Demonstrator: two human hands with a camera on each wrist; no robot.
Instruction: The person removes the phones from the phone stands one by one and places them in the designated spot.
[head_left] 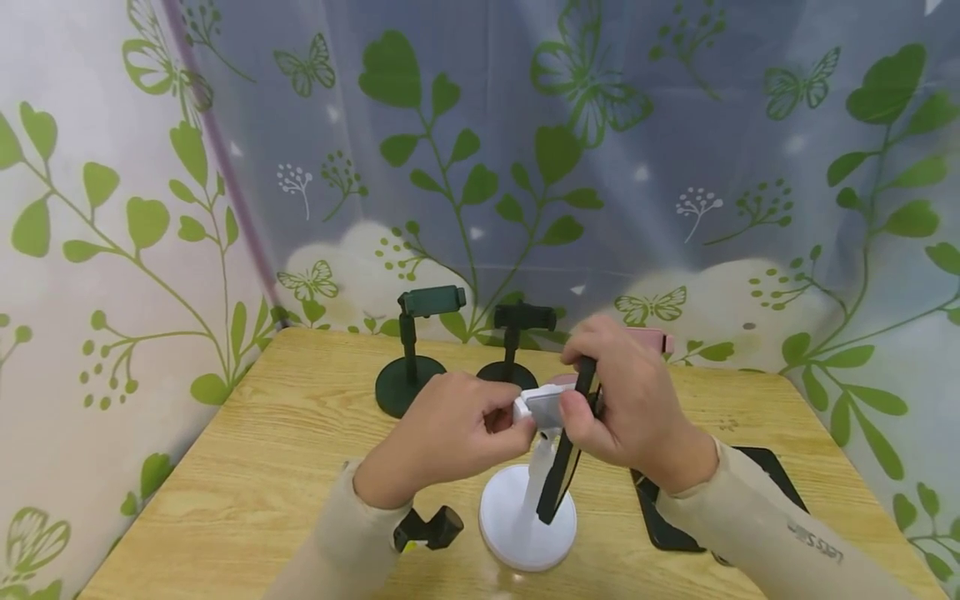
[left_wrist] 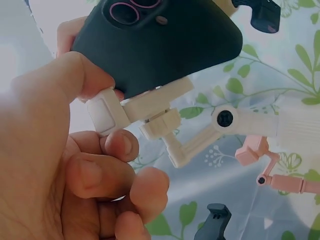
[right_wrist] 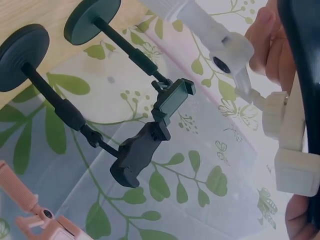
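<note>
A white phone stand (head_left: 517,525) stands upright on the wooden table in front of me, its round base flat on the wood. My left hand (head_left: 450,425) pinches one end of the stand's clamp (left_wrist: 105,112) between thumb and fingers. The right hand (head_left: 630,408) grips a phone (head_left: 558,487) in a dark case, tilted on edge by the clamp. In the left wrist view, the back of the phone (left_wrist: 165,50) with its ringed camera lenses lies right against the clamp. Whether the phone sits inside the clamp cannot be made out.
Behind the hands stand a dark green phone stand (head_left: 409,342), a black one (head_left: 510,333) and a pink one (head_left: 651,338), partly hidden by my right hand. A dark flat device (head_left: 667,529) lies under the right forearm. Patterned curtains (head_left: 480,167) border the table.
</note>
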